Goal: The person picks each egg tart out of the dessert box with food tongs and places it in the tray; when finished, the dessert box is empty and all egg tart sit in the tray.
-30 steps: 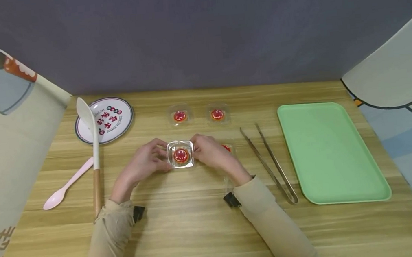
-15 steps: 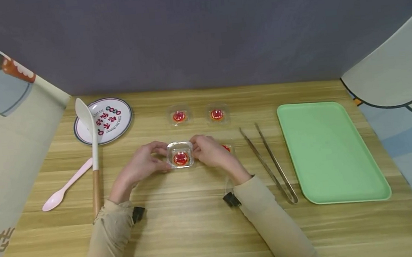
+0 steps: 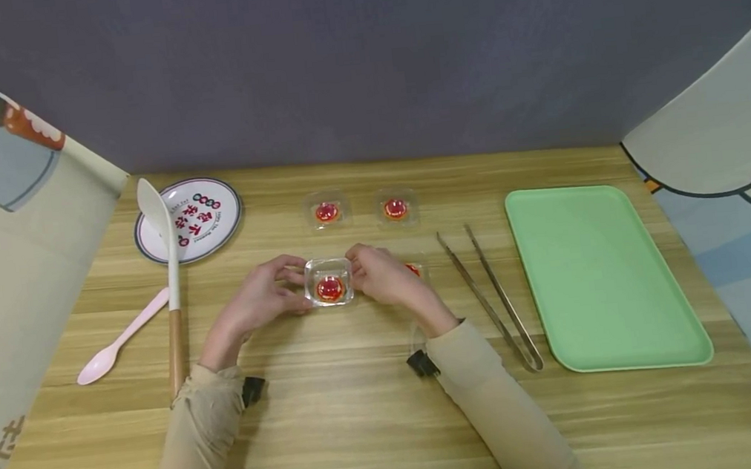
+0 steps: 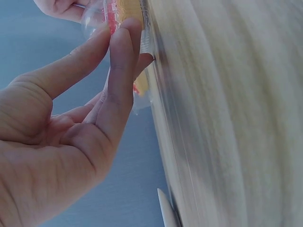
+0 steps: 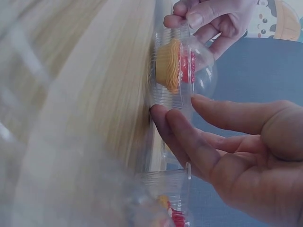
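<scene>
A clear plastic cupcake box (image 3: 331,303) with a domed lid (image 5: 207,75) stands between my hands in the middle of the table. Inside it sits a cupcake (image 5: 168,66) with a yellow base and a red top. My left hand (image 3: 264,292) pinches the box's left side between thumb and fingers. On the opposite side, my right hand (image 3: 382,275) pinches it too, thumb at the lid's rim and fingers lower down. Another boxed cupcake (image 5: 177,215) is partly hidden by my right hand in the head view.
Two boxed cupcakes (image 3: 327,212) (image 3: 396,209) stand farther back. At left lie a plate (image 3: 223,225), a white spatula-like utensil with a wooden handle (image 3: 176,349) and a pink spoon (image 3: 101,363). Metal tongs (image 3: 499,306) and a green tray (image 3: 610,281) lie at right. Clear plastic (image 3: 416,339) shows beside my right forearm.
The cupcake's red top appears slightly nearer to me within the box's outline than a second ago. Both hands have kept almost the same place on the box.
</scene>
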Motion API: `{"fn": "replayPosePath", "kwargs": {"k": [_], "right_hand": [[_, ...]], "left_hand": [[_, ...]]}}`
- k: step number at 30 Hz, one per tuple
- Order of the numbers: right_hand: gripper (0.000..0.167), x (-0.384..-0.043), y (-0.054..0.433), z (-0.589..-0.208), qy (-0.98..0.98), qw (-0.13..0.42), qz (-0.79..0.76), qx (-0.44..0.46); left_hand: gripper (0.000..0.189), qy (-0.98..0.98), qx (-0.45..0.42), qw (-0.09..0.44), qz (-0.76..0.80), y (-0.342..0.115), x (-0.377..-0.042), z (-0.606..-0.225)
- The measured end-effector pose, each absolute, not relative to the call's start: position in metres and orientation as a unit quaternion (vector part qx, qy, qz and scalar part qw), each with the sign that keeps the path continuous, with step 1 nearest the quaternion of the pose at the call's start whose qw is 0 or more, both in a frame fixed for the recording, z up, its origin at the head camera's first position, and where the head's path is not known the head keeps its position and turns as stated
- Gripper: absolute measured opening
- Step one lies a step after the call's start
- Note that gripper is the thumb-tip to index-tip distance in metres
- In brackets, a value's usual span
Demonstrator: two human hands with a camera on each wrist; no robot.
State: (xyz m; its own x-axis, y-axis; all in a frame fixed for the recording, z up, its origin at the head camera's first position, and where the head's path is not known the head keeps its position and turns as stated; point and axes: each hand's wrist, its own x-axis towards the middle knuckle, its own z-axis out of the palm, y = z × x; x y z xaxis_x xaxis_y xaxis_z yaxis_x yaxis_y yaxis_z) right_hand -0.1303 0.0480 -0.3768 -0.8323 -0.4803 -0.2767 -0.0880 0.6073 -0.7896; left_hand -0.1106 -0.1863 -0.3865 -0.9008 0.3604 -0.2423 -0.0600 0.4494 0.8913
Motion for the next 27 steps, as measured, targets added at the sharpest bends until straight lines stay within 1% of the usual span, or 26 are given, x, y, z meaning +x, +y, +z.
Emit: {"fn": "replayPosePath", "kwargs": {"k": [14,27], "right_hand": [[0.051,-0.1292,0.0477,-0.3753,0.87,0.232,-0.402,-0.17],[0.047,-0.1301,0.0475,-0.3758,0.872,0.234,-0.395,-0.169]], "left_hand": [[0.071,0.834,0.082,0.203,0.507,-0.187,-0.1125,-0.3894],[0.072,0.833,0.081,0.204,0.508,-0.1873,-0.1113,-0.3883]]}}
